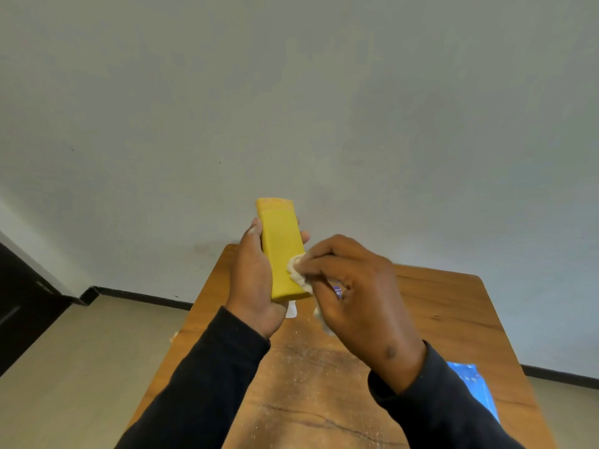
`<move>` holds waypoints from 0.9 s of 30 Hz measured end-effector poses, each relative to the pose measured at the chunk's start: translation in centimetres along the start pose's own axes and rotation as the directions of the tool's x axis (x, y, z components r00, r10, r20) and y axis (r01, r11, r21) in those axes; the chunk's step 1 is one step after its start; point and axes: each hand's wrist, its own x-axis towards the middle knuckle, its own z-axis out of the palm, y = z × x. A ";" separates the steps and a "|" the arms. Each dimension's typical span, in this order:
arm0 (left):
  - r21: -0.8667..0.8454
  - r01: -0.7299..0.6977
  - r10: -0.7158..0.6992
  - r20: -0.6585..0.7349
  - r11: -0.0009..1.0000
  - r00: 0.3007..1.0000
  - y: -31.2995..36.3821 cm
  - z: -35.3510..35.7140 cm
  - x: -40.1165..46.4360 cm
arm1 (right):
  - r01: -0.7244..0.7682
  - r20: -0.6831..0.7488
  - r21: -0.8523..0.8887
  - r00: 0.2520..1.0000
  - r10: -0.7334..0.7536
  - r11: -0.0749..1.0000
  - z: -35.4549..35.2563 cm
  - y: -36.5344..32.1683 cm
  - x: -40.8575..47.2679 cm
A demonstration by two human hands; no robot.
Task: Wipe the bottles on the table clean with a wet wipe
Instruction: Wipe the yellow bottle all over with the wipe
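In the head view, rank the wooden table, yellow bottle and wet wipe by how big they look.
1. Wooden table
2. Yellow bottle, held nearer the camera
3. Wet wipe, mostly hidden under the right hand

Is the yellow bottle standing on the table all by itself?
No, the left hand holds the flat yellow plastic bottle up above the brown wooden table while the right hand presses a crumpled white wipe against it.
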 end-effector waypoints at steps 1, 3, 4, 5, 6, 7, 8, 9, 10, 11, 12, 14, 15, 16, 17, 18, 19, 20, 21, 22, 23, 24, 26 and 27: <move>-0.003 -0.005 0.005 -0.003 1.000 1.000 0.0 0.1 0.0 | -0.016 -0.010 0.004 1.000 0.017 1.000 -0.1 0.1 0.0; 0.003 -0.007 0.007 -0.011 1.000 1.000 0.0 0.3 0.0 | -0.003 0.029 0.038 1.000 0.002 0.999 -0.5 0.2 -0.1; 0.000 0.002 -0.002 -0.009 1.000 1.000 -0.2 0.3 -0.1 | 0.018 0.070 0.053 0.997 -0.022 0.998 -0.7 0.1 -0.1; -0.007 0.020 -0.020 0.000 1.000 1.000 -0.5 0.5 -0.3 | 0.038 0.107 0.058 0.993 -0.045 0.998 -0.8 0.0 -0.1; -0.006 0.035 -0.035 0.011 0.999 0.999 -0.9 0.6 -0.5 | 0.052 0.132 0.054 0.990 -0.058 0.997 -0.8 -0.1 -0.1; 0.002 0.040 -0.041 0.024 0.999 0.999 -1.4 0.7 -0.8 | 0.054 0.137 0.044 0.989 -0.060 0.998 -0.8 0.0 0.1; 0.024 0.033 -0.034 0.032 0.999 0.999 -2.0 0.9 -1.2 | 0.047 0.117 0.029 0.992 -0.050 0.999 -0.7 0.2 0.3; 0.053 0.021 -0.024 0.041 0.998 0.999 -2.6 1.0 -1.6 | 0.033 0.078 0.010 0.996 -0.034 0.999 -0.7 0.7 0.5; 0.090 0.013 -0.017 0.047 0.996 0.999 -3.3 1.2 -2.1 | 0.015 0.029 -0.009 0.999 -0.015 1.000 -0.8 1.3 0.8; 0.127 0.005 -0.012 0.053 0.992 0.999 -3.9 1.3 -2.6 | -0.004 -0.018 -0.030 1.000 0.003 1.000 -0.9 1.9 1.1; 0.166 -0.003 -0.007 0.058 0.986 0.998 -4.5 1.4 -3.0 | -0.021 -0.056 -0.053 0.998 0.018 0.998 -1.0 2.5 1.4; 0.221 0.005 -0.023 0.079 0.975 0.997 -5.2 1.5 -3.5 | -0.058 -0.108 -0.101 0.993 0.047 0.993 -1.3 3.6 1.9; 0.235 0.016 -0.040 0.096 0.972 0.995 -5.2 1.7 -3.7 | -0.077 -0.126 -0.106 0.990 0.064 0.991 -1.3 4.0 2.0; 0.239 0.031 -0.056 0.100 0.971 0.993 -5.1 1.6 -3.6 | -0.093 -0.138 -0.094 0.987 0.080 0.991 -1.4 4.3 2.1; 0.227 0.050 -0.074 0.102 0.973 0.992 -4.8 1.6 -3.6 | -0.107 -0.150 -0.070 0.984 0.095 0.992 -1.4 4.4 2.0; 0.212 0.058 -0.081 0.099 0.976 0.992 -4.5 1.7 -3.5 | -0.124 -0.167 -0.031 0.979 0.117 0.992 -1.6 4.4 1.8; 0.198 0.056 -0.076 0.096 0.979 0.992 -4.2 1.8 -3.4 | -0.153 -0.195 0.032 0.968 0.156 0.988 -1.8 4.4 1.5; 0.190 0.042 -0.058 0.082 0.981 0.995 -3.9 1.7 -3.2 | -0.198 -0.225 0.120 0.949 0.221 0.973 -2.0 4.4 1.3; 0.184 0.024 -0.036 0.060 0.983 0.998 -3.6 1.7 -3.0 | -0.248 -0.244 0.219 0.922 0.299 0.944 -2.3 4.3 1.0; 0.189 0.015 -0.020 0.028 0.982 0.999 -3.4 1.5 -2.7 | -0.290 -0.251 0.306 0.894 0.370 0.907 -2.5 4.3 0.8; 0.198 0.023 -0.023 -0.001 0.980 1.000 -3.1 1.4 -2.5 | -0.314 -0.247 0.368 0.875 0.417 0.875 -2.7 4.2 0.7; 0.204 0.051 -0.048 -0.023 0.978 0.999 -2.9 1.2 -2.3 | -0.323 -0.240 0.402 0.866 0.439 0.857 -2.8 4.1 0.6; 0.197 0.129 -0.122 -0.051 0.972 0.991 -2.8 0.8 -2.0 | -0.324 -0.227 0.426 0.866 0.446 0.845 -3.0 3.8 0.5; 0.193 0.147 -0.137 -0.063 0.970 0.989 -2.8 0.6 -1.9 | -0.325 -0.221 0.427 0.868 0.445 0.844 -3.1 3.7 0.5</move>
